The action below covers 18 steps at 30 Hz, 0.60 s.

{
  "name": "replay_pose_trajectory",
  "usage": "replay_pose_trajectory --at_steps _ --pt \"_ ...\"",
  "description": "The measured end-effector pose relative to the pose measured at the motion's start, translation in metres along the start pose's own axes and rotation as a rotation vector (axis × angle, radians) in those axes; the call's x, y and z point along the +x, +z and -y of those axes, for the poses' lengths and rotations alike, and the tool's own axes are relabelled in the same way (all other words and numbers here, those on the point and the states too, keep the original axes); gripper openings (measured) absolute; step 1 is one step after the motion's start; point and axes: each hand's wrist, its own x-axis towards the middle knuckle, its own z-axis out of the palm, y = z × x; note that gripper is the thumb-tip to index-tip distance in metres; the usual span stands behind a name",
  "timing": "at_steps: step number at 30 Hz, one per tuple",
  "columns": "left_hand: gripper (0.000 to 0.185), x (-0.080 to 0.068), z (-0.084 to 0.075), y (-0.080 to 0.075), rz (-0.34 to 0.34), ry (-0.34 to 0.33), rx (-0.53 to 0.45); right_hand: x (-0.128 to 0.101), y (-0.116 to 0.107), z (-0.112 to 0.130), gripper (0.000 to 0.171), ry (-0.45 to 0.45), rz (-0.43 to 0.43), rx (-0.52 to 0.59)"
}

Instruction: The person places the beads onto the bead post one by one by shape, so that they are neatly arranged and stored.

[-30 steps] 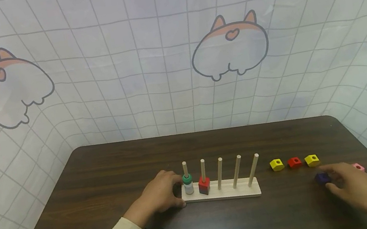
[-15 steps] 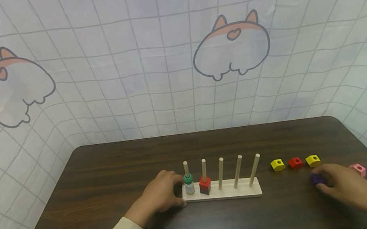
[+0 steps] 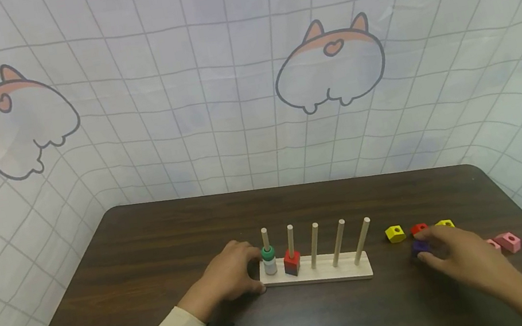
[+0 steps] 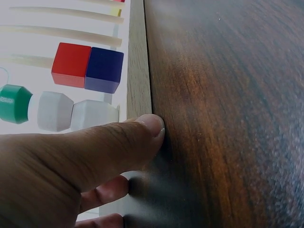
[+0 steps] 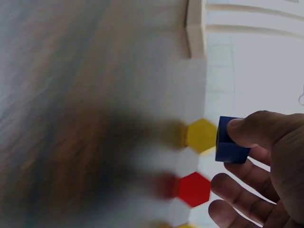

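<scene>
My right hand [image 3: 461, 256] pinches a dark blue block [image 5: 232, 140] between thumb and fingers, raised over the table to the right of a wooden peg board [image 3: 332, 271]. At the board's left end, my left hand [image 3: 228, 273] grips the base, thumb along its front edge. The board has several upright pegs. A green bead [image 4: 14, 103] above white beads [image 4: 54, 111] fills the leftmost peg. On the second peg, a red cube [image 4: 71, 65] sits on a blue cube [image 4: 104, 70]. The other pegs are bare.
Right of the board lie a yellow hexagonal block [image 3: 395, 233], a red hexagonal block [image 5: 194, 189] and another yellow block [image 3: 445, 224]. Pink blocks [image 3: 508, 242] lie farther right, partly behind my right hand. A white grid-patterned curtain [image 3: 225, 76] encloses the dark wooden table [image 3: 172, 225].
My right hand has moved left toward the board with the blue block pinched in it, uncovering the pink blocks. The left hand keeps its place on the board.
</scene>
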Motion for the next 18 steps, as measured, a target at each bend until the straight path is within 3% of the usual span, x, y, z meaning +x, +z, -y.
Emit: replay_pose_trajectory --at_steps 9,18 --pt "0.050 0.001 0.000 0.000 -0.002 0.001 -0.006 0.015 -0.011 0.027 0.032 0.008 -0.041 0.045" --pt "0.050 0.001 0.000 -0.001 0.000 -0.001 -0.005 0.024 -0.023 0.046 0.034 -0.102 -0.159 0.048"
